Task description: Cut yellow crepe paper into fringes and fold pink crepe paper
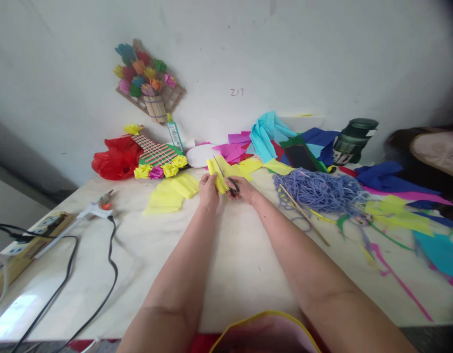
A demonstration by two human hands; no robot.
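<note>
My left hand point(208, 190) pinches a folded strip of yellow crepe paper point(218, 177) at the far middle of the table. My right hand point(240, 189) is closed round the handles of a pair of scissors point(226, 177), whose blades point up and left across the yellow strip. More folded yellow paper point(171, 192) lies flat just left of my left hand.
A glue gun point(97, 208) with black cord and a power strip point(35, 234) lie left. Paper-flower crafts point(156, 159) and a red bag point(116, 157) stand by the wall. Purple yarn point(320, 189), a wooden stick point(303, 213), coloured paper scraps and a dark jar point(353, 140) lie right.
</note>
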